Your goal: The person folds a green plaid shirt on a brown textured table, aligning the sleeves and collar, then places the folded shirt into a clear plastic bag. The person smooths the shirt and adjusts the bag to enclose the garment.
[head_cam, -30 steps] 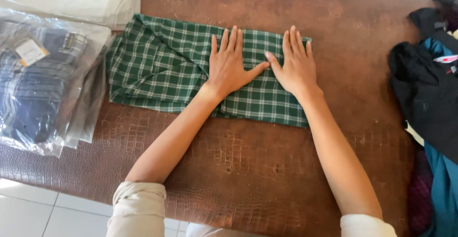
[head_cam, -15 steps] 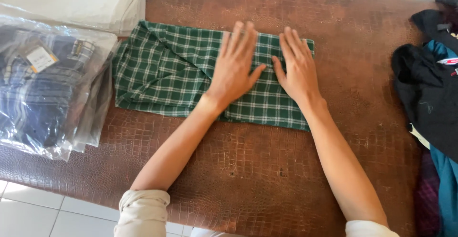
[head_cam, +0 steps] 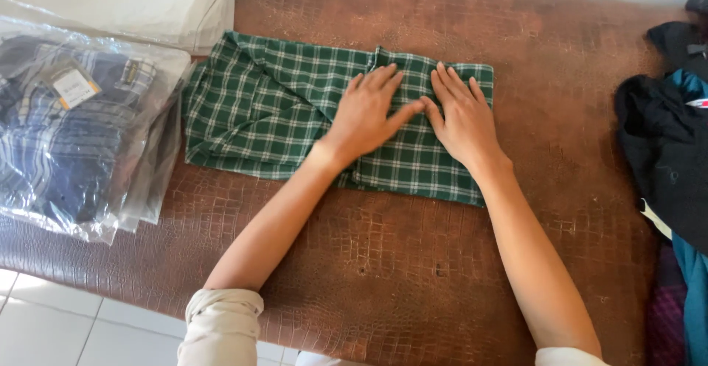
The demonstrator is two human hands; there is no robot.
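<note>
Clear plastic bags of folded blue plaid clothing, one with an orange tag, lay at left, overlapping the green checked shirt folded mid-bench. Left hand and right hand pressed flat on it, fingers extended, thumbs touching. Dark clothes pile sat at right.

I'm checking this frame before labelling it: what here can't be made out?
- Green checked cloth, head view: the part under the left hand and right hand is covered.
- Bagged blue checked garment: blurred by glare on the plastic, cut off at the left edge.
- Dark clothes pile: cut off at the right edge.
</note>
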